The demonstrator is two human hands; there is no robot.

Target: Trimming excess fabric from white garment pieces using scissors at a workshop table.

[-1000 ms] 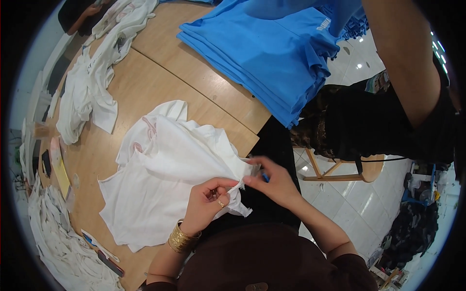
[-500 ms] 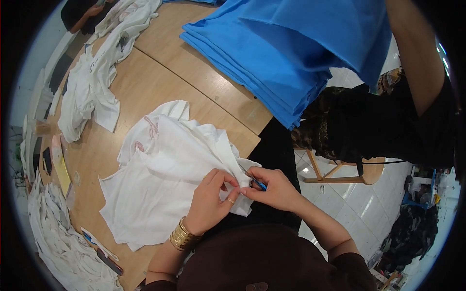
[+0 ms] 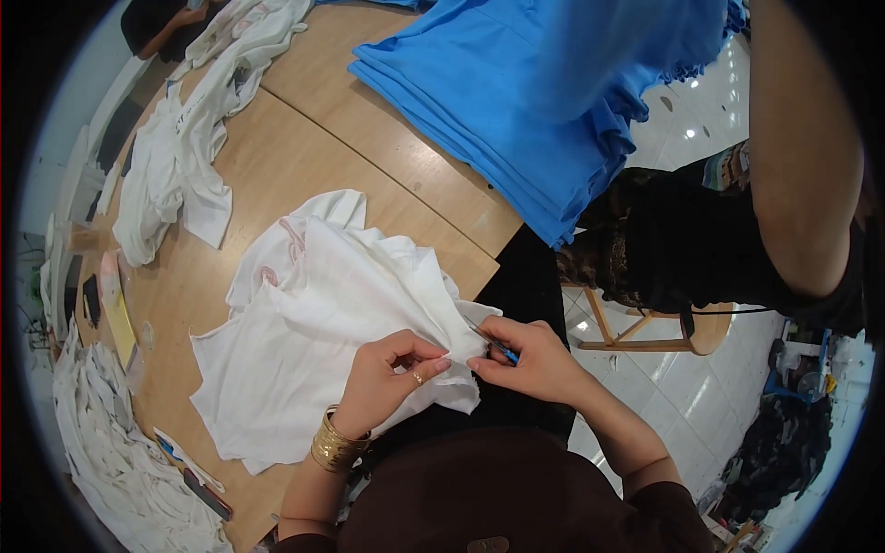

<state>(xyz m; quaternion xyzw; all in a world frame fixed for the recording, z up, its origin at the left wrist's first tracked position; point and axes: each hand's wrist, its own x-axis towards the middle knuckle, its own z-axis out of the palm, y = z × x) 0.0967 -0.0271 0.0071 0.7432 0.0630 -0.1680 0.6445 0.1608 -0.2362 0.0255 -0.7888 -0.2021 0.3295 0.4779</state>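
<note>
A crumpled white garment (image 3: 313, 341) lies on the wooden table (image 3: 359, 157) in front of me, its near edge hanging over the table's rim. My left hand (image 3: 383, 382), with gold bangles at the wrist, pinches the cloth at that edge. My right hand (image 3: 530, 359) holds a small tool with a blue handle (image 3: 498, 348), its tip against the same fold of fabric. The two hands nearly touch.
A stack of blue garments (image 3: 544, 101) covers the far right of the table, and another person's arm (image 3: 802, 157) reaches over it. White garments (image 3: 175, 157) lie in heaps at the far left and lower left (image 3: 120, 470). A wooden stool (image 3: 645, 336) stands on the tiled floor.
My left hand has slid along the white cloth and closed on its edge beside my right hand. The blue garment held up by the other person has shifted.
</note>
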